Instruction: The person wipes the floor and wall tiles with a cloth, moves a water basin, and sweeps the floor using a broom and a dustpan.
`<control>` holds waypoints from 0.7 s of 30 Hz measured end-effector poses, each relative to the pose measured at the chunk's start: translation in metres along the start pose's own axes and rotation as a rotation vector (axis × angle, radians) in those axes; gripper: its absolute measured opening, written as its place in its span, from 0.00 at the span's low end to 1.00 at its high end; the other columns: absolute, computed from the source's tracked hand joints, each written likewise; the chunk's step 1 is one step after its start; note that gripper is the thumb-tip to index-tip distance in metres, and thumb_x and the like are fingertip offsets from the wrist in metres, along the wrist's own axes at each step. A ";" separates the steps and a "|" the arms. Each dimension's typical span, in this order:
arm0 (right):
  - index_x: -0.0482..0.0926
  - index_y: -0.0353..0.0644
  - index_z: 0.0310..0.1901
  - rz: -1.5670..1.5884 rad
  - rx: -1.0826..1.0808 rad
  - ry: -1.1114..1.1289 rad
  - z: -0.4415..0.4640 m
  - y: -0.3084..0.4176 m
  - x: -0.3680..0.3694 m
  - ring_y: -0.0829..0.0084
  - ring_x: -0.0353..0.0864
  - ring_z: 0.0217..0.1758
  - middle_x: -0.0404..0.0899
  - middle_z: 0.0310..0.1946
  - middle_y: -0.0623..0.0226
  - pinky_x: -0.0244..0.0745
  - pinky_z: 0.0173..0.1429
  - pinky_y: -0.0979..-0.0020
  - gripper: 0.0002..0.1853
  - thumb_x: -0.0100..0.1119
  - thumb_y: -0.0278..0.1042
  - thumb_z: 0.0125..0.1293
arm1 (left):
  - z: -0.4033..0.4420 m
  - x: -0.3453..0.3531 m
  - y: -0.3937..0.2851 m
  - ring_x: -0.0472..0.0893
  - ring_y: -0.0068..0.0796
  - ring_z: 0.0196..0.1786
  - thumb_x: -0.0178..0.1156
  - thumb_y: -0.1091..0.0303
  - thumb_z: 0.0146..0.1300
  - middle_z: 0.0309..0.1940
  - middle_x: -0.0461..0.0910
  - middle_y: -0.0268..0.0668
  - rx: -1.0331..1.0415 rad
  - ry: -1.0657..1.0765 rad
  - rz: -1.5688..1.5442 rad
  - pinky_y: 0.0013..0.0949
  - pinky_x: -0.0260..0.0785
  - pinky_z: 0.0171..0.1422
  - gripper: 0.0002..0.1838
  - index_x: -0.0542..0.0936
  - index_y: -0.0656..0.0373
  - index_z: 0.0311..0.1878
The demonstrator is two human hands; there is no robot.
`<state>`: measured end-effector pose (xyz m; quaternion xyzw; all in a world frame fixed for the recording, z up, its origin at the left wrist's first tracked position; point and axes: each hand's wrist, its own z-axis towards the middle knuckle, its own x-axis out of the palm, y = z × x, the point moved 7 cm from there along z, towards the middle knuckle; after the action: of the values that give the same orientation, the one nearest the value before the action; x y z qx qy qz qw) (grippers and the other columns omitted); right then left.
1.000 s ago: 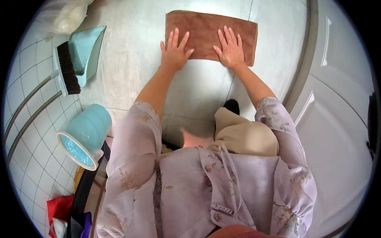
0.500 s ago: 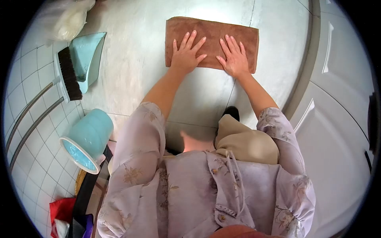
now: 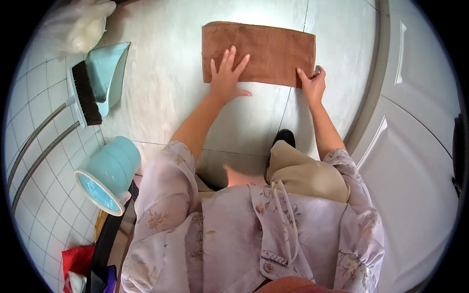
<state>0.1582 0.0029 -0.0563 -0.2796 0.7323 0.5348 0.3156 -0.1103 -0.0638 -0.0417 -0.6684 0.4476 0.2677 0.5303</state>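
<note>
A brown cloth (image 3: pixel 273 56) lies flat on the pale floor (image 3: pixel 161 78) at 12 o'clock. My left hand (image 3: pixel 226 79) rests on it, fingers spread apart; my right hand (image 3: pixel 313 87) pinches its 4 o'clock corner.

Contents of the plastic bag (image 3: pixel 89 30) above the bucket (image 3: pixel 115 163) blurred, metal handles (image 3: pixel 41 150) left of it cut off, red item (image 3: pixel 77 258) below it partly hidden

Blouse (image 3: pixel 227 229): pale lilac fabric, sprigged with brown leaf and flower figures; loose sleeves (image 3: pixel 163 195); small gold-toned buttons (image 3: pixel 269 267) down the front; narrow pale tie (image 3: pixel 288 222); braided-looking trim near the lower button. Trousers (image 3: pixel 310 173): plain beige. Shoe (image 3: pixel 285 137): black. Hands: bare.
</note>
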 end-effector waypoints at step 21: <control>0.61 0.37 0.62 1.360 -0.025 0.688 -0.059 0.193 -0.053 0.68 0.72 0.58 0.70 0.57 0.58 0.70 0.62 0.65 0.26 0.54 0.25 0.63 | 0.021 -0.052 -0.072 0.56 0.31 0.70 0.58 0.67 0.61 0.70 0.54 0.40 0.127 -0.538 -1.662 0.36 0.50 0.73 0.40 0.48 0.57 0.72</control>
<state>0.0390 0.0023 0.1148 0.0788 0.7941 0.5026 -0.3326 -0.0680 -0.0249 0.0287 -0.6615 -0.3109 -0.0823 0.6775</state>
